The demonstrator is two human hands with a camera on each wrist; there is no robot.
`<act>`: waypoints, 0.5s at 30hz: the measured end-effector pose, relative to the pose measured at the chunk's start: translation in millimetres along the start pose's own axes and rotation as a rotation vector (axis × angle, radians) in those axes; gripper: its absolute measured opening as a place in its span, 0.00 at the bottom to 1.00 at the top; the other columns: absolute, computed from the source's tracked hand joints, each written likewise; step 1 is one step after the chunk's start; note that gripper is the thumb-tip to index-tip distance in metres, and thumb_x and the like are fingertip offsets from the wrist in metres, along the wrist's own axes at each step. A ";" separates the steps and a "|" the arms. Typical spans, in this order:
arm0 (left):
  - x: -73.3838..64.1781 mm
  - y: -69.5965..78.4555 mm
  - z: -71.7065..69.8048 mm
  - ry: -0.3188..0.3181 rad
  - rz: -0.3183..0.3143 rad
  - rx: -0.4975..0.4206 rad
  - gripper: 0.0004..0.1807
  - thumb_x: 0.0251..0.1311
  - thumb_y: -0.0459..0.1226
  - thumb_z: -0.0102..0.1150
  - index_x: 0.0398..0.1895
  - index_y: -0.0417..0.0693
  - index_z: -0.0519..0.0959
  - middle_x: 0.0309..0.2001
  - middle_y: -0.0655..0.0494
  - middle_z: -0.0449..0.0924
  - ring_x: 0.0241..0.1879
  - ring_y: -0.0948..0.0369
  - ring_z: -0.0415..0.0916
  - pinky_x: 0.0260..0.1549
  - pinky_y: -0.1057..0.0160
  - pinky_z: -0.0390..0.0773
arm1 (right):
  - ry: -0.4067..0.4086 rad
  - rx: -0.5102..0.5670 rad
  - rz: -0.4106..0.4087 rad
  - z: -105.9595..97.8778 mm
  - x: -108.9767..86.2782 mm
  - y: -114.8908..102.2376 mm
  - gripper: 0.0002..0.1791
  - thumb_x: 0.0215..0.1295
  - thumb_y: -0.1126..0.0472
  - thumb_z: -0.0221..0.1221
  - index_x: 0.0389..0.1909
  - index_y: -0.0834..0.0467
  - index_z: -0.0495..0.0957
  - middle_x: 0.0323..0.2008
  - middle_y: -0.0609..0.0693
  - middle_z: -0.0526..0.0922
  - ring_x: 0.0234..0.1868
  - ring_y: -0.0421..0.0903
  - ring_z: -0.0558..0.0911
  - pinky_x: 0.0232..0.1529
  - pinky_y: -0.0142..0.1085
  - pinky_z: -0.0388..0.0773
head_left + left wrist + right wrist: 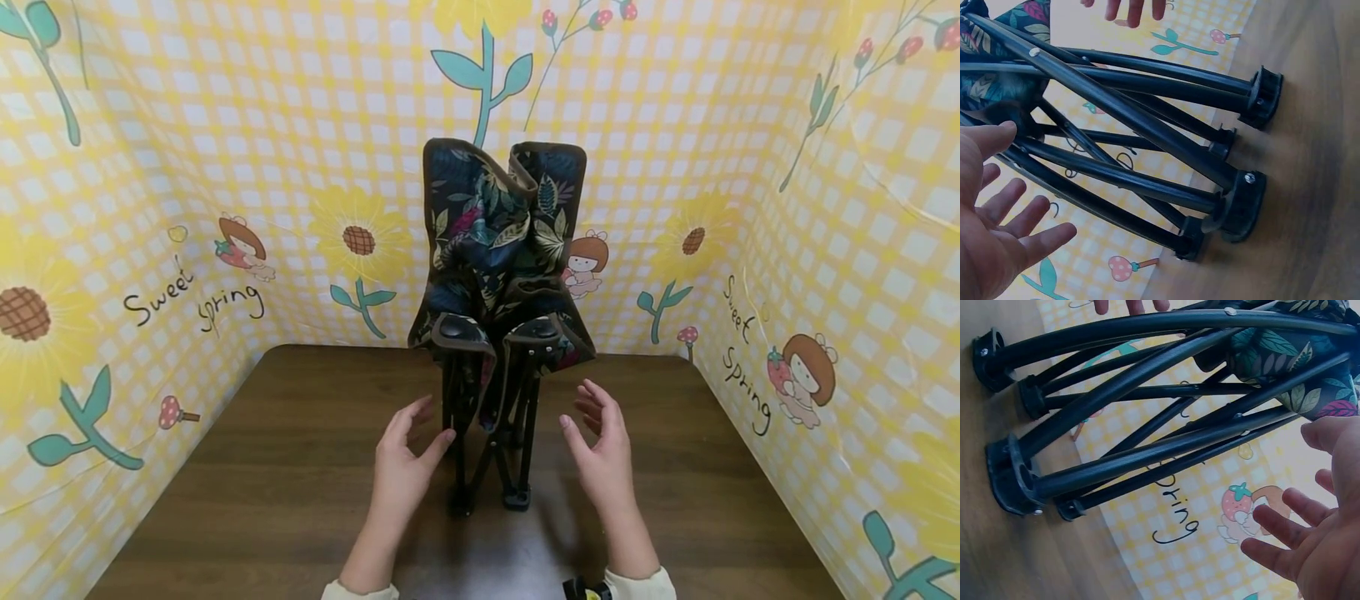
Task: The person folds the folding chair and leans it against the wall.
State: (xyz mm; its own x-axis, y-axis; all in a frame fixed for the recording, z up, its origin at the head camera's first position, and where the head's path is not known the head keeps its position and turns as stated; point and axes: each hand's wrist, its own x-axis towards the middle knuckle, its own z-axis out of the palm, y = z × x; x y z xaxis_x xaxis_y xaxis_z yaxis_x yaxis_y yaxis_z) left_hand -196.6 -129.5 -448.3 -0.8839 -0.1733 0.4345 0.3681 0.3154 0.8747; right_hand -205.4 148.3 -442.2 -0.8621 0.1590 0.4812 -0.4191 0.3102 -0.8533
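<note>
A folding camp chair [491, 250] stands partly folded on the dark wooden table, its dark leaf-print fabric bunched between the sides. Black tube legs [1141, 125] cross below the seat and end in plastic feet [1013, 478]. My left hand [408, 462] is held beside the legs on the left, fingers spread, thumb toward the chair. On the other side my right hand [603, 450] hovers with its fingers loosely extended and apart from the frame. Both palms face the chair, and neither hand holds anything. Fabric hides the upper part of the frame.
The brown wooden table [300, 500] carries the chair near its back edge. Yellow checked sheets with flowers and lettering [195, 292] enclose it at the back, left and right. A black band [587, 590] shows by the right sleeve.
</note>
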 end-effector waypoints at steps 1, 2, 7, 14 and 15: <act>-0.3 -1.0 0.3 -0.004 -0.017 -0.005 0.29 0.57 0.34 0.75 0.64 0.53 0.78 0.59 0.48 0.81 0.60 0.53 0.79 0.58 0.44 0.79 | -0.007 0.011 0.011 1.3 -0.2 1.4 0.32 0.69 0.63 0.67 0.71 0.50 0.68 0.64 0.48 0.76 0.63 0.50 0.78 0.65 0.54 0.74; -0.7 -1.6 0.8 -0.007 -0.036 -0.011 0.29 0.57 0.34 0.75 0.64 0.51 0.78 0.58 0.47 0.81 0.60 0.53 0.79 0.57 0.44 0.79 | -0.015 0.025 0.017 2.7 -0.3 2.8 0.32 0.69 0.64 0.66 0.71 0.51 0.68 0.64 0.49 0.76 0.62 0.50 0.78 0.65 0.53 0.74; -3.6 -0.4 4.0 -0.017 -0.116 -0.032 0.27 0.59 0.30 0.73 0.63 0.42 0.78 0.56 0.43 0.83 0.61 0.47 0.78 0.58 0.48 0.79 | -0.042 0.074 0.073 9.4 -1.4 9.0 0.31 0.69 0.65 0.65 0.71 0.52 0.69 0.65 0.51 0.76 0.61 0.49 0.78 0.63 0.46 0.77; -6.4 -11.2 7.7 -0.008 -0.128 -0.013 0.22 0.60 0.32 0.72 0.58 0.48 0.81 0.50 0.47 0.86 0.55 0.54 0.81 0.57 0.50 0.77 | -0.097 0.123 0.169 19.1 -5.2 16.4 0.27 0.71 0.63 0.64 0.69 0.51 0.70 0.64 0.51 0.77 0.62 0.55 0.78 0.60 0.44 0.79; -7.0 -13.9 7.9 -0.008 -0.126 -0.012 0.22 0.60 0.33 0.72 0.58 0.49 0.81 0.50 0.47 0.86 0.54 0.55 0.82 0.57 0.49 0.77 | -0.105 0.127 0.180 20.5 -6.0 17.4 0.27 0.72 0.62 0.64 0.69 0.51 0.70 0.64 0.51 0.77 0.62 0.57 0.78 0.60 0.45 0.79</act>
State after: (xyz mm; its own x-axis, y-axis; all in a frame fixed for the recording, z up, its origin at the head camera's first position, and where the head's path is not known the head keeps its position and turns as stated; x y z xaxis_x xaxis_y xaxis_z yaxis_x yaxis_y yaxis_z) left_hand -197.8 -125.3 -465.2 -0.9258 -0.2030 0.3189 0.2571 0.2801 0.9249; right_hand -213.3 133.6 -464.1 -0.9483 0.1005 0.3012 -0.2828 0.1640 -0.9451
